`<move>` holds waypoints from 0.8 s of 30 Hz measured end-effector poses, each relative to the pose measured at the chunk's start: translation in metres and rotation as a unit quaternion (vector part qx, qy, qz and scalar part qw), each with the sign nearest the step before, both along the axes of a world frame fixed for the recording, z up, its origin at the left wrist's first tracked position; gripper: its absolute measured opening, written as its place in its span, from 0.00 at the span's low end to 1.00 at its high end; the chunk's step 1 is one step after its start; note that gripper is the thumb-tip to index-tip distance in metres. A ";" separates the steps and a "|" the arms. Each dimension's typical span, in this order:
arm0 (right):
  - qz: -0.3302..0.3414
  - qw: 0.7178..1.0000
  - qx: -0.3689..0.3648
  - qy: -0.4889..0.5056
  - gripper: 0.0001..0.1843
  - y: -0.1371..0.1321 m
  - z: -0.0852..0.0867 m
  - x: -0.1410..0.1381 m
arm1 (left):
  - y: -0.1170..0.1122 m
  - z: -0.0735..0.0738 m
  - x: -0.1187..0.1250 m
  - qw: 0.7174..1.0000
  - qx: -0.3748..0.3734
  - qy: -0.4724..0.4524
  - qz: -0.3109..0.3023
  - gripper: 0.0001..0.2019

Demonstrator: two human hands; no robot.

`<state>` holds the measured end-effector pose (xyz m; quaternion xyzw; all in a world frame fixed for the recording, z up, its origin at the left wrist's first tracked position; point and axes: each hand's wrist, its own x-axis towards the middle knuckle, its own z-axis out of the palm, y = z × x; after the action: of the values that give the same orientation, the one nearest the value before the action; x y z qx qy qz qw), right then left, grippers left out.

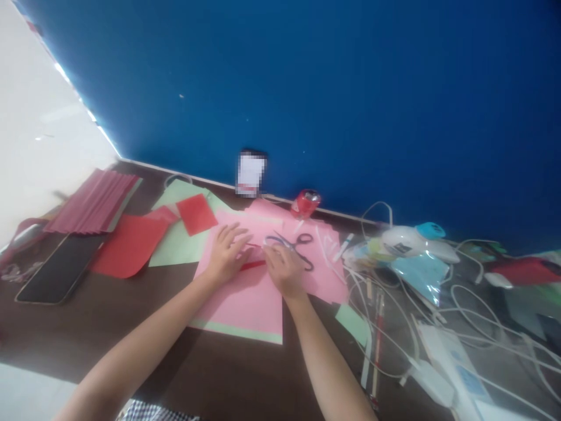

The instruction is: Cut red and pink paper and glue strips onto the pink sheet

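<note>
Over a pink sheet of paper [245, 310] on the desk, my left hand [225, 252] lies with its fingers stretched out and apart. A narrow red paper strip [253, 265] lies on the sheet between my two hands. My right hand [284, 272] is closed, with its fingertips together at a small whitish thing too blurred to name. Just behind the right hand, a pair of dark-handled scissors [303, 239] rests on more pink paper. Thin white paper strips [326, 248] and a white marker-like stick [344, 247] lie right of them.
A red can [305, 203] and a propped-up phone [250, 172] stand by the blue wall. Red paper [131, 245], green paper [175, 251], a pleated pink stack [94, 202] and a black phone [61, 269] lie left. White cables [412, 333] and a white bottle [401, 241] crowd the right.
</note>
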<state>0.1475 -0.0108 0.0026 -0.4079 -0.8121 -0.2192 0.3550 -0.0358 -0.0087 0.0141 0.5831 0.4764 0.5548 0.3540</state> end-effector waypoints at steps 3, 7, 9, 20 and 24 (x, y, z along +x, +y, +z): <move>0.007 1.000 0.005 0.002 0.09 -0.001 0.002 -0.001 | 0.002 -0.006 0.000 0.990 0.071 0.123 -0.004 0.05; 0.015 1.000 0.027 0.004 0.06 -0.001 0.008 -0.005 | 0.002 -0.012 -0.004 0.932 0.209 0.294 0.024 0.05; 0.017 0.999 0.038 0.006 0.06 -0.001 0.010 -0.006 | 0.002 -0.013 -0.005 0.907 0.242 0.342 0.024 0.07; 0.034 0.999 0.027 0.010 0.06 -0.001 0.008 -0.006 | 0.003 -0.013 -0.002 0.888 0.253 0.382 0.017 0.07; 0.034 0.999 0.002 0.009 0.07 -0.002 0.003 -0.007 | 0.004 -0.017 0.000 0.892 0.252 0.374 -0.003 0.09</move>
<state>0.1405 -0.0124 0.0058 -0.3816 -0.8214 -0.2052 0.3708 -0.0360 -0.0048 -0.0026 0.8188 0.4158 0.3957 -0.0075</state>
